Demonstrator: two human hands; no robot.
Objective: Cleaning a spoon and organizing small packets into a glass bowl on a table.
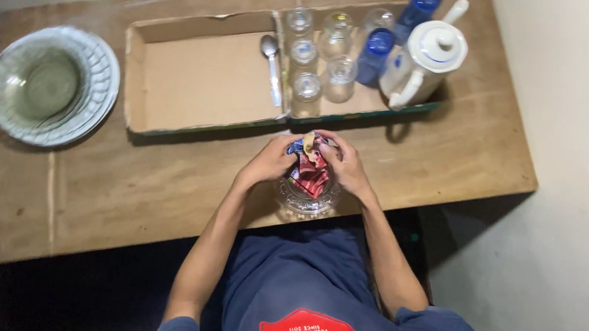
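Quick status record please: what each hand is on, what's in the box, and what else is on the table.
left hand: on the cloth, at the glass bowl's rim
right hand: on the cloth from the other side
cloth: red and blue, bunched, pressed into the bowl
glass bowl: clear, at the table's near edge
box: shallow cardboard tray, left part bare
spoon: lying in the box
glasses: clear, grouped upright in the box
blue bottles: two, beside the glasses
teapot: white, lidded, at the box's right end
plates: glass stack, far left
table: wooden

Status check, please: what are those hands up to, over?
Left hand and right hand both gripping a patterned cloth inside a clear glass. Cardboard tray behind, apart. Nothing blocking.
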